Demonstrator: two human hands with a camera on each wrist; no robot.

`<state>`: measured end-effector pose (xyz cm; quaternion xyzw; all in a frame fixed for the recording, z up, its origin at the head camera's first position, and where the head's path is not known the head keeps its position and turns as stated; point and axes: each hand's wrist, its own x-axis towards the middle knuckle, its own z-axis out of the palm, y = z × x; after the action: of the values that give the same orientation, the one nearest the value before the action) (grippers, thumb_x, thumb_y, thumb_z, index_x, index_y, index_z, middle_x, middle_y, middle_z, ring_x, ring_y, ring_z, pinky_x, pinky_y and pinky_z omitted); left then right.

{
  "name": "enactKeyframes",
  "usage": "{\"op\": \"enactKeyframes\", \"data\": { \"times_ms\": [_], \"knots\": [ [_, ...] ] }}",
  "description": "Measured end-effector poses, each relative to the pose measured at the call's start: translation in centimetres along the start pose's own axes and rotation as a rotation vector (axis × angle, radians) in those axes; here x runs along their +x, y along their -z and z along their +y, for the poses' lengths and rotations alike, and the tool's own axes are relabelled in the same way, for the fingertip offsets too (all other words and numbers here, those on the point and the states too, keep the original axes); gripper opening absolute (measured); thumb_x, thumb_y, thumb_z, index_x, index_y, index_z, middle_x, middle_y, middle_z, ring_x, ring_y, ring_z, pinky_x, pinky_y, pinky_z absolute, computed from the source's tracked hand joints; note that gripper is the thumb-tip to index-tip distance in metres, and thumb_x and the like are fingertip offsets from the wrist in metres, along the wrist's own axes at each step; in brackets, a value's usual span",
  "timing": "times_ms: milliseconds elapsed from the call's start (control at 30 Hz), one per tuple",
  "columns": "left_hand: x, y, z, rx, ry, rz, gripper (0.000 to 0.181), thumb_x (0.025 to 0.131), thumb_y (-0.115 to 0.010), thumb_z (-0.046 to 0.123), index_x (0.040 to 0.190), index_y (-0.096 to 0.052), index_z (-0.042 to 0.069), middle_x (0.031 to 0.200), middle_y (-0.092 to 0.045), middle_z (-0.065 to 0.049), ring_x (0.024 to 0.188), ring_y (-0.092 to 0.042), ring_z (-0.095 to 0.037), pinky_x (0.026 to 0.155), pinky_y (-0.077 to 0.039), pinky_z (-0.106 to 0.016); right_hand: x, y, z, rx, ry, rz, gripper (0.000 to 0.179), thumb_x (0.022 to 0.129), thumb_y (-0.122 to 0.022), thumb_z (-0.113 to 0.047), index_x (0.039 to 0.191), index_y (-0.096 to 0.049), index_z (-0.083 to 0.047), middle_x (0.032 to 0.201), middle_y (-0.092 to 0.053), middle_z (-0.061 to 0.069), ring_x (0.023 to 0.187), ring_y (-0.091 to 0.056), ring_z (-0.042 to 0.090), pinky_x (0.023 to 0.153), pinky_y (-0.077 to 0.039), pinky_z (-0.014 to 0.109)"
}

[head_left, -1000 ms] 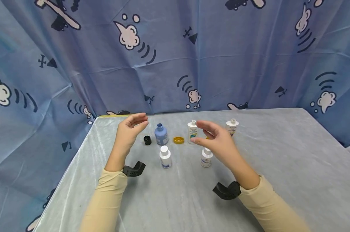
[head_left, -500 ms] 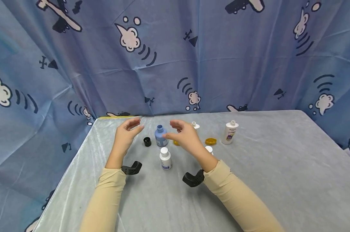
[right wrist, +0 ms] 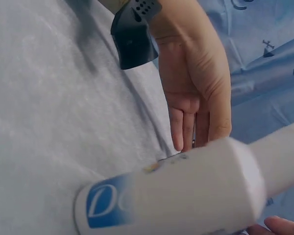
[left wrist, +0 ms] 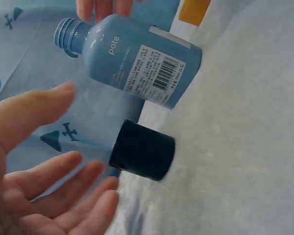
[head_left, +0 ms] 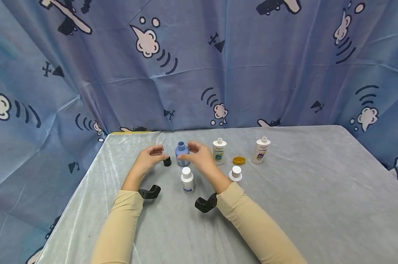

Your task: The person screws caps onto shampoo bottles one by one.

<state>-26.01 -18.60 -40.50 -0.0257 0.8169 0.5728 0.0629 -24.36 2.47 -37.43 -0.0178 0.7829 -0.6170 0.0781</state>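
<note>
My left hand (head_left: 147,160) reaches beside the black cap (head_left: 167,161), fingers loosely bent with a gap to the thumb. In the left wrist view the cap (left wrist: 142,150) stands just beyond those fingertips. My right hand (head_left: 200,157) is at the uncapped blue bottle (head_left: 181,149), its thumb overlapping the bottle's front in the head view. Its fingertips (left wrist: 103,7) show along the bottle's far side in the left wrist view. A small white-capped bottle (head_left: 187,181) stands in front, large in the right wrist view, where my right fingertips peek out at the lower right.
Two uncapped white bottles stand farther back, one in the middle (head_left: 219,152) and one at the right (head_left: 260,151). Between them lies a yellow cap (head_left: 239,160). Another white-capped bottle (head_left: 235,173) is partly hidden by my right forearm. A patterned blue curtain (head_left: 199,66) hangs behind the table.
My right hand has swept left from the middle white bottle to the blue bottle. My left hand has lowered slightly toward the black cap. The bottles have stayed in place.
</note>
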Motion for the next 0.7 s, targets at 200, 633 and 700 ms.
{"op": "enactKeyframes", "data": {
  "times_ms": [200, 633, 700],
  "knots": [
    [0.3, -0.5, -0.6, 0.028, 0.03, -0.063, 0.063, 0.091, -0.071, 0.014, 0.146, -0.045, -0.001, 0.148, -0.049, -0.021, 0.139, -0.046, -0.035, 0.118, -0.035, -0.049, 0.6, -0.7, 0.5, 0.009, -0.048, 0.001, 0.077, 0.082, -0.082, -0.014, 0.147, -0.043, 0.001, 0.15, -0.049, 0.018, 0.14, -0.047, 0.03, 0.117, -0.04, 0.041],
    [0.4, -1.0, -1.1, 0.017, 0.044, -0.002, 0.056, 0.088, -0.074, 0.008, 0.14, -0.054, 0.0, 0.141, -0.057, -0.019, 0.134, -0.052, -0.032, 0.115, -0.041, -0.044, 1.3, -1.7, 1.7, 0.15, -0.079, 0.039, 0.071, 0.078, -0.081, -0.001, 0.141, -0.05, 0.004, 0.143, -0.055, 0.022, 0.136, -0.051, 0.032, 0.116, -0.04, 0.04],
    [0.4, -1.1, -1.1, 0.017, 0.053, 0.004, 0.055, 0.088, -0.074, 0.008, 0.139, -0.055, 0.0, 0.14, -0.058, -0.019, 0.133, -0.052, -0.032, 0.114, -0.041, -0.044, 1.4, -1.8, 1.9, 0.158, -0.071, 0.047, 0.071, 0.077, -0.081, 0.0, 0.141, -0.05, 0.004, 0.144, -0.054, 0.022, 0.136, -0.05, 0.032, 0.116, -0.04, 0.039]
  ]
}}
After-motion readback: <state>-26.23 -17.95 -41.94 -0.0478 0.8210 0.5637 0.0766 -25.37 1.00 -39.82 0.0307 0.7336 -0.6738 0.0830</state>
